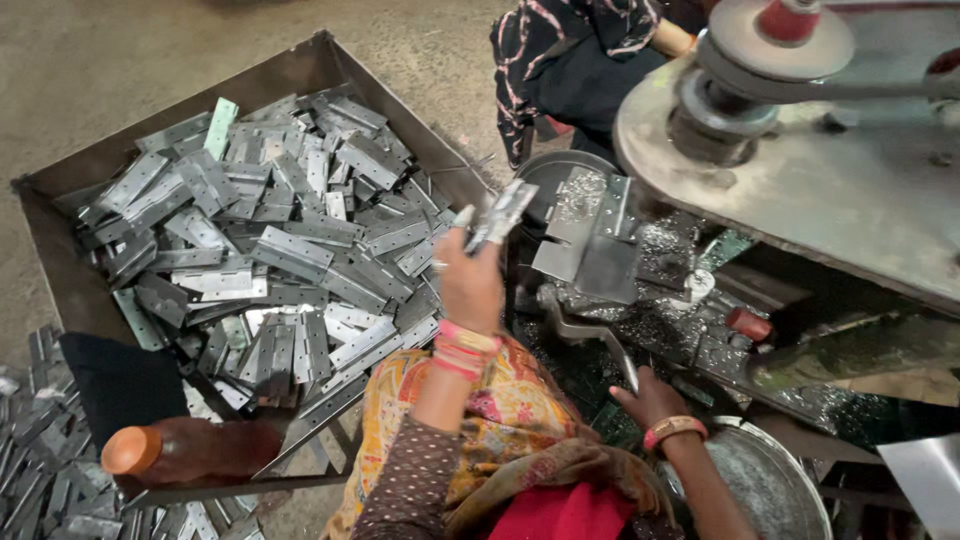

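- Right hand (652, 398): closed around the lever (590, 338) of the press (800, 170).
- Left hand (468, 282): raised, fingers clamped on a metal hinge (500, 213), just beside the press bed.
- Bin (120, 165): left of the hands, filled with loose hinges.
- Bottle (190, 450): lying at the bin's near edge.

Bangled wrists and patterned cloth

The left hand (470, 280) wears stacked pink and orange bangles above a brown dotted sleeve; the right hand (650, 398) has one pink bangle. Yellow floral fabric and red cloth cover the lap.
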Motion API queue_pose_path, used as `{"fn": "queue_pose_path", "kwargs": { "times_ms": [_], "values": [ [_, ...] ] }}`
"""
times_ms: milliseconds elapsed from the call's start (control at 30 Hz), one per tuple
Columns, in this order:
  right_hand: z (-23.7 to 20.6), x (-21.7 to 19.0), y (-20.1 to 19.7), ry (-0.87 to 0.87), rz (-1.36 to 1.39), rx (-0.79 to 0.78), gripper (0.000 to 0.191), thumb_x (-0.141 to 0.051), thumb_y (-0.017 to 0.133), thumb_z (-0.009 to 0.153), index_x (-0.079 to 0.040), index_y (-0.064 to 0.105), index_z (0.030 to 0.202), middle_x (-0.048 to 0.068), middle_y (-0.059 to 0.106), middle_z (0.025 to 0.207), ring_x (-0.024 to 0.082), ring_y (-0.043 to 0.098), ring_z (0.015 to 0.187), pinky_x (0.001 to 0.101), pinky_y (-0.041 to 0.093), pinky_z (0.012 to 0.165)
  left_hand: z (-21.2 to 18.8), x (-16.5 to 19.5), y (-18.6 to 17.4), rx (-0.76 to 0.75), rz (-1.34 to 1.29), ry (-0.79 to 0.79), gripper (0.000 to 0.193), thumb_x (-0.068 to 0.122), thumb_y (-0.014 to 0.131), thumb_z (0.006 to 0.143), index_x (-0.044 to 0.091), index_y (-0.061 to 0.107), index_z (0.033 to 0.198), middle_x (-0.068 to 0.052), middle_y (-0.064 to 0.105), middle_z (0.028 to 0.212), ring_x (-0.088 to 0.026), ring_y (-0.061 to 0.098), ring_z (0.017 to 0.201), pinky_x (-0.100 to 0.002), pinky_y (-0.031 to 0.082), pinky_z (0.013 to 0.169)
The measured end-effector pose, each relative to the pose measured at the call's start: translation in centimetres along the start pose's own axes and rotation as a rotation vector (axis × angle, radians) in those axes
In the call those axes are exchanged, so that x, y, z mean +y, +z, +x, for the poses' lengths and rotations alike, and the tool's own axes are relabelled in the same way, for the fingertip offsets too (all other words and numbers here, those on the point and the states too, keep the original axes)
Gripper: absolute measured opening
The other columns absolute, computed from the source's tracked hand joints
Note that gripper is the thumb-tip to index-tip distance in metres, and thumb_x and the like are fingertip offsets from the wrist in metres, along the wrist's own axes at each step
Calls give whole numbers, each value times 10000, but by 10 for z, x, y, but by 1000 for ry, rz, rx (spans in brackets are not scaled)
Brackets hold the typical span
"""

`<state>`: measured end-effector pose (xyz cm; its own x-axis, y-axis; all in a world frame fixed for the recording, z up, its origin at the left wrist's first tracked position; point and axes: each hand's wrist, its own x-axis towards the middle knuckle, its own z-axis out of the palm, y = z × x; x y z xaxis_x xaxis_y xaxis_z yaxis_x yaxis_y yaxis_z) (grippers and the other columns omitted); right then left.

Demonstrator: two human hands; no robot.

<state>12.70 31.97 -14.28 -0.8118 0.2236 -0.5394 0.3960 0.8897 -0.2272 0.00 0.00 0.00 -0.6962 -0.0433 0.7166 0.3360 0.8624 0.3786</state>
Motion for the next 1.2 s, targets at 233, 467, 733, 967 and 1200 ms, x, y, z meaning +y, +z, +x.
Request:
{"fn": "queue_pose_path", "kwargs": {
  "times_ms": [233,467,733,967,1200],
  "values": [
    [-1,4,3,-68,-4,97,597,-593,645,885,-56,574,1135,233,744,961,439,730,929,531,566,827,-39,60,56,-523,65,295,210,223,715,857,103,742,1028,-167,572,1365,-325,544,1271,-501,428,1088],
    [2,1,-3,-63,-7,29,656,-577,689,866,-20,536,1177,266,744,1034,444,725,994,519,565,875,-27,50,47,-432,66,200,575,395,680,850,-11,703,1256,-184,527,1479,-319,430,1398,-499,296,1160],
    [8,-9,-30,-95,-95,39,730,-642,696,854,-9,568,1194,274,712,1125,451,700,1066,514,553,928,-65,103,69,-603,25,241,391,347,552,1026,22,748,1121,-151,572,1441,-287,497,1416,-542,226,1276],
    [8,-4,-18,-23,-77,27,676,-627,644,873,-38,586,1200,244,753,1089,428,738,1027,517,578,907,-43,95,121,-560,-70,163,342,293,593,944,20,751,1074,-151,578,1426,-336,519,1344,-581,360,1112],
    [-3,16,62,-62,160,188,470,-477,601,962,-72,601,1201,277,720,1065,485,688,997,570,549,855,-42,86,116,-605,-142,181,351,258,663,838,41,743,1102,-129,589,1413,-320,539,1306,-581,382,1103]
  ]
}}
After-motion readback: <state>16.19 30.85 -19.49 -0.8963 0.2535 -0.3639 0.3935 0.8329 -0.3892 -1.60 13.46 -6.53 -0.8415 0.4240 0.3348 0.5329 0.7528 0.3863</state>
